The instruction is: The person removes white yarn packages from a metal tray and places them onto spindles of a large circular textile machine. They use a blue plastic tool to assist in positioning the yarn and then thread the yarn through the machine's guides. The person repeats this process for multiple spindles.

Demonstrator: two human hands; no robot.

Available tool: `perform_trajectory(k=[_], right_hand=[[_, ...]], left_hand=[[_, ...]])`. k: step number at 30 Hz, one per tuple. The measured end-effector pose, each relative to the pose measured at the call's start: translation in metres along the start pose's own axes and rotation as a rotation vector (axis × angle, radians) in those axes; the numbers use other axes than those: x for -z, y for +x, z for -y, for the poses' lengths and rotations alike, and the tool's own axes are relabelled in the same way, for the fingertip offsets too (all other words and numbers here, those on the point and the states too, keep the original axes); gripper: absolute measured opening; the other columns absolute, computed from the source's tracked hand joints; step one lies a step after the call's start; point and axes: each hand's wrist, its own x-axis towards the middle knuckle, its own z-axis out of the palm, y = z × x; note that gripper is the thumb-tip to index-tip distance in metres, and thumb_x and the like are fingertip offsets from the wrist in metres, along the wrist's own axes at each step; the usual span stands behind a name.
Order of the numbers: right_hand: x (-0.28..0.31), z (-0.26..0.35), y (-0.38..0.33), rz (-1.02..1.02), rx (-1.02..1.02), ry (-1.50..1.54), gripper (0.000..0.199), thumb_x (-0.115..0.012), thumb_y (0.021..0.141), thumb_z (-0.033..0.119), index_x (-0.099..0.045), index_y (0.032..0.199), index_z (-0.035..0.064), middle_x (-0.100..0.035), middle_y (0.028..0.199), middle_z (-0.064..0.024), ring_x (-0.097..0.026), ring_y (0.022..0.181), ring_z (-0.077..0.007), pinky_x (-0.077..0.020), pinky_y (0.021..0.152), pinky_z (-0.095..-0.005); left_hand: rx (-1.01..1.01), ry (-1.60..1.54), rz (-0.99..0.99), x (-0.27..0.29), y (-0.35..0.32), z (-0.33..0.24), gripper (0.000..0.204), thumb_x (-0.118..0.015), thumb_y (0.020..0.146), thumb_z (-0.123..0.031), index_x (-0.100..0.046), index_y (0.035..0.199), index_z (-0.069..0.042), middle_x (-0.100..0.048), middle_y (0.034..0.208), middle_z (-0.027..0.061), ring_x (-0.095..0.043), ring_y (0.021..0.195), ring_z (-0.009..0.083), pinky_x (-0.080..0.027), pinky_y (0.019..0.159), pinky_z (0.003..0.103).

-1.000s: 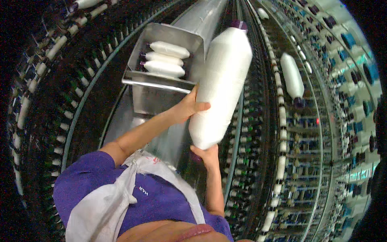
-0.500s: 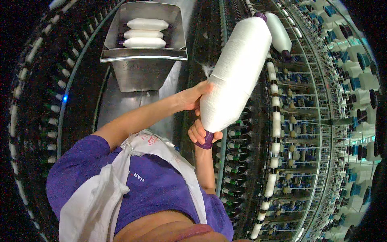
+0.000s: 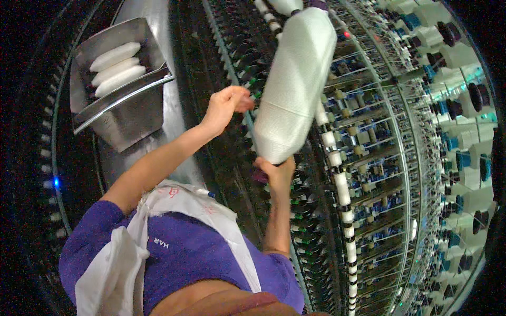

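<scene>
Spool (image 3: 296,87) I hold: matt thread, finely ribbed. Tube end (image 3: 260,175): plastic-looking. My apron (image 3: 109,268): matt, creased cloth. Bin (image 3: 132,124): smooth, shiny metal.

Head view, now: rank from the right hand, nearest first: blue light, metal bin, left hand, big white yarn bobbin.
1. Big white yarn bobbin: touching; the right hand grips its lower end.
2. Left hand: up and to the left, beside the bobbin.
3. Metal bin: farther left.
4. Blue light: far left, beyond the bin.

held white bobbin (image 3: 298,79): 1 | top-edge bobbin (image 3: 287,5): 1 | metal bin (image 3: 129,120): 1 | binned bobbins (image 3: 116,71): 3
</scene>
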Motion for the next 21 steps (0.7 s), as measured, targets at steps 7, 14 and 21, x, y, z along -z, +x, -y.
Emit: perform_trajectory(k=[7, 14, 21], right_hand=[[0.170, 0.081, 0.059, -0.340, 0.110, -0.882, 0.073, -0.076, 0.055, 0.020, -0.049, 0.120, 0.0007, -0.064, 0.100, -0.0181, -0.062, 0.090, -0.0305, -0.0492, 0.079, -0.0399], [0.250, 0.085, 0.104, -0.162, -0.113, -1.369, 0.082, -0.066, 0.072, 0.033, -0.028, 0.139, 0.0061, -0.061, 0.108, -0.0276, -0.059, 0.099, -0.0435, -0.0460, 0.082, -0.0491], [0.275, 0.076, 0.120, 0.081, 0.062, -1.342, 0.082, -0.073, 0.065, 0.021, -0.036, 0.135, -0.0005, -0.048, 0.131, -0.0239, -0.049, 0.118, -0.0371, -0.0403, 0.096, -0.0399]], left_hand=[[-0.405, 1.012, 0.477, 0.107, -0.029, 0.059, 0.019, -0.058, 0.086, -0.013, -0.065, 0.102, -0.004, -0.067, 0.087, 0.0128, -0.066, 0.074, 0.0266, -0.053, 0.067, 0.037], [0.361, 1.583, 0.503, 0.294, -0.117, 0.130, 0.026, -0.058, 0.083, -0.019, -0.066, 0.106, -0.009, -0.067, 0.090, 0.0161, -0.063, 0.083, 0.0351, -0.051, 0.072, 0.046], [1.365, 0.684, 0.110, 0.362, -0.279, 0.115, 0.089, -0.048, 0.078, -0.074, -0.042, 0.138, -0.008, -0.045, 0.138, 0.0181, -0.046, 0.124, 0.0304, -0.038, 0.101, 0.041]])
